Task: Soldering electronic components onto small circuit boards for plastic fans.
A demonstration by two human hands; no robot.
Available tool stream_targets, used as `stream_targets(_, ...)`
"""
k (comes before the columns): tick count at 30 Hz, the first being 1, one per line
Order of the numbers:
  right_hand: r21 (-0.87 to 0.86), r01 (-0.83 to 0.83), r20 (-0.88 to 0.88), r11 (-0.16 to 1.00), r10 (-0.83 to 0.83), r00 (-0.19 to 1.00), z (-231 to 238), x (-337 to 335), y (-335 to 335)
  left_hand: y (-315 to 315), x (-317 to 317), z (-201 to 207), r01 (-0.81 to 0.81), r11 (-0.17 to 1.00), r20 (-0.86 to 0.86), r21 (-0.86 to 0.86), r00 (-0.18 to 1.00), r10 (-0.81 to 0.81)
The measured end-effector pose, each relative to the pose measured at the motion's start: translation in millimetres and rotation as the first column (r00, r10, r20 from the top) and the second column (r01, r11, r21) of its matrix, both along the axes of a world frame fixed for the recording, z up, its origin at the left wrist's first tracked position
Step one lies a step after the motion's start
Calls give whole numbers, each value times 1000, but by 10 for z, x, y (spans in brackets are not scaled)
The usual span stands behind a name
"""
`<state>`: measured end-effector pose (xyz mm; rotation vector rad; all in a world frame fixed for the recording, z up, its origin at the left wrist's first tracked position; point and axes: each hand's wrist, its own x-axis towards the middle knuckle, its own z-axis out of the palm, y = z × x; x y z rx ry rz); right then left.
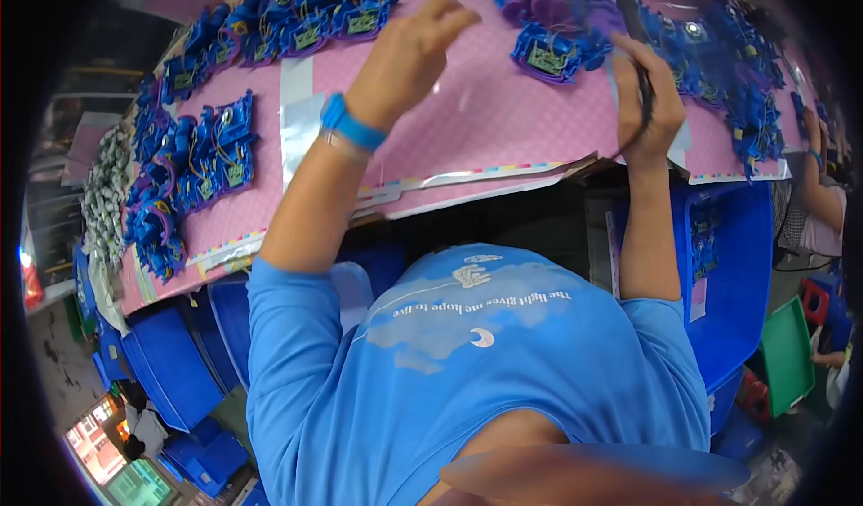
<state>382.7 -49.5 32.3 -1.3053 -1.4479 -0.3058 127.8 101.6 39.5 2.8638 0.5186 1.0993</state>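
Note:
My left hand [415, 55] is raised over the pink-covered table, its fingers loosely stretched to the right with nothing visible in them. A blue wristband [352, 126] circles that wrist. My right hand [651, 103] has its fingers closed round a thin black cord [645, 102], which hangs past the palm to the table edge. Whatever the cord leads to is hidden. Near the right fingertips lies a blue and purple plastic housing with a green circuit board [547, 59]. A blurred purple part [604, 16] is just beyond those fingertips.
Rows of similar blue housings with wires stand at the back left [306, 34], the left [216, 151] and the right [753, 119]. Blue bins [733, 281] sit below the table. A green crate [787, 355] and another person's arm [820, 196] show at the far right.

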Motion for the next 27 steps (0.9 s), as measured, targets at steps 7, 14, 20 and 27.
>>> stream_targets(7,-91,10,106,996,-1,994,72,200,276,759,688,-260,21,996,57,-86,998,-17)
stream_targets(14,-82,14,208,996,3,978,39,50,220,966,865,-129,114,956,-45,-269,990,-131)
stream_targets(20,-215,64,143,975,-33,989,-140,-137,87,1036,919,-132,157,983,-203,-96,964,-174)
stream_targets(27,-248,90,191,965,-42,981,-158,-105,111,1089,826,-197,155,975,-266,-157,944,-193)
